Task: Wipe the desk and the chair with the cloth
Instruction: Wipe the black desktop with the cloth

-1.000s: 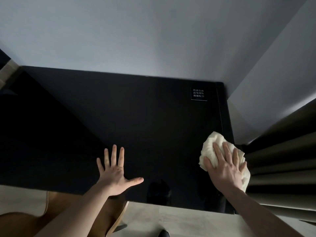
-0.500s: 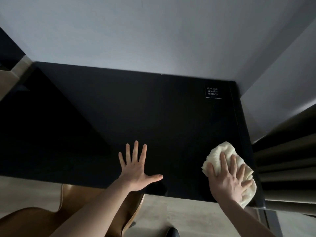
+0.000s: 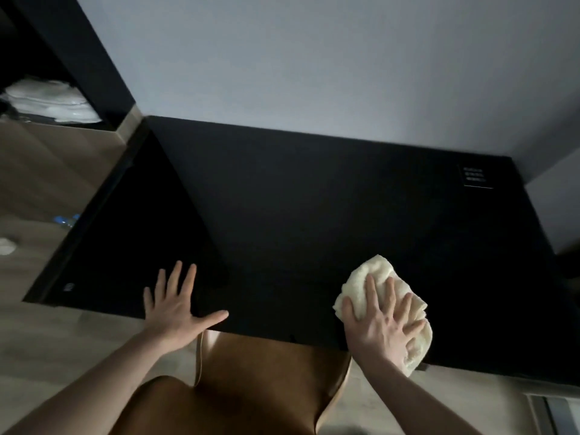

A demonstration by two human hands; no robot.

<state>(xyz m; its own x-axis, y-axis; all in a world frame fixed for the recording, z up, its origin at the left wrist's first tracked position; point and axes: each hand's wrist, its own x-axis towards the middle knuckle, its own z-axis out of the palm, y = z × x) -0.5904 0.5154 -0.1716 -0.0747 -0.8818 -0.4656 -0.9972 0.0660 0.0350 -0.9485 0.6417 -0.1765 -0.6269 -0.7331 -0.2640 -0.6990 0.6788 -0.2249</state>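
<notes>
Head view: a cream cloth (image 3: 381,304) is pressed flat onto the black desk (image 3: 314,215) near its front edge by the right hand (image 3: 381,328), fingers spread. The left hand (image 3: 175,312) is laid open on the desk, holding nothing. A brown chair (image 3: 266,381) is tucked beneath the front edge. White folded linen (image 3: 50,102) is seen on a shelf at far left, and a small label (image 3: 477,177) is stuck at the desk's back right corner.
</notes>
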